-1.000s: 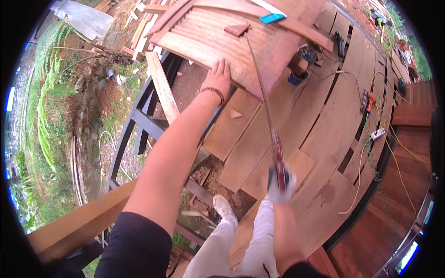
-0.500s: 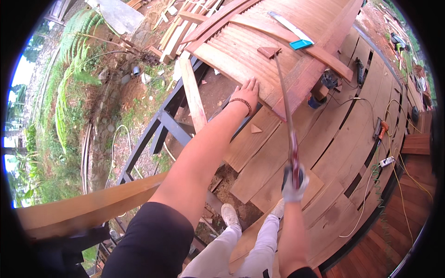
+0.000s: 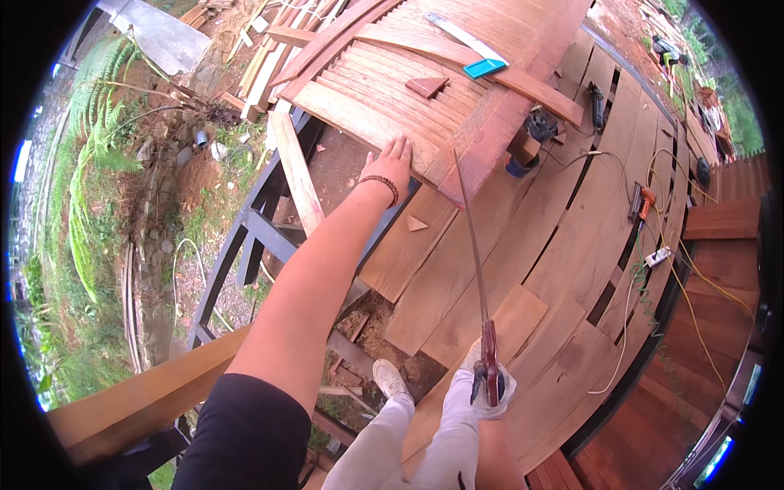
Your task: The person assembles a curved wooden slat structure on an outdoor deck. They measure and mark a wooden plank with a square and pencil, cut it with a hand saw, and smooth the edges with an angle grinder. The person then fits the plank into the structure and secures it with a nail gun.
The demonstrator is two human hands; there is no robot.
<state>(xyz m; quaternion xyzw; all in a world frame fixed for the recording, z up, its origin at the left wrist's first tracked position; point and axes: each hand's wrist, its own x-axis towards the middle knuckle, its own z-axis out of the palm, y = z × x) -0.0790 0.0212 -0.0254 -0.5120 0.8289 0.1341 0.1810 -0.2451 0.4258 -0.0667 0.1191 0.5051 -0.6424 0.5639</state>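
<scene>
Apparently free slats (image 3: 447, 111) between saw (image 3: 480, 282) and offcut (image 3: 426, 86)

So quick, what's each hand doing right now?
Left hand: open, bare, laid flat on the slatted wooden panel.
Right hand: gloved, closed around the handle of the handsaw.

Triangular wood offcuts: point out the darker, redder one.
The redder offcut is on the slatted panel, near the turquoise-handled square; the paler offcut lies on the deck planks.
</scene>
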